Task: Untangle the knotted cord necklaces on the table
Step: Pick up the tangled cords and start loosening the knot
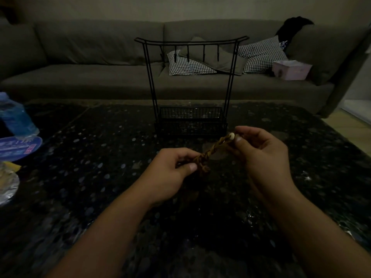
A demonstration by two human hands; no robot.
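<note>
- Left hand point(170, 173): fingers curled, thumb and forefinger pinching the bunched lower end of the brown cord necklaces point(208, 153), just below frame centre.
- Right hand point(259, 155): fingertips pinching the upper end of the cord right beside a small pale bead point(232, 136); remaining fingers loosely curled.
- Cord: twisted strands run taut-ish on a diagonal between the two hands, lower left to upper right, held above the surface; a knotted clump hangs at the left-hand end.
- Surface point(100, 177): dark, speckled, glossy; fills the lower half of the frame.
- Black wire stand point(190, 81) with hooks and a mesh tray, upright on the surface just behind the hands, centre frame.
- Left edge: blue bottle point(14, 115), round blue-white lid or plate point(18, 147), foil point(6, 189).
- Top: grey sofa point(80, 57), checked cushions point(261, 53), pink box point(291, 70) at upper right.
</note>
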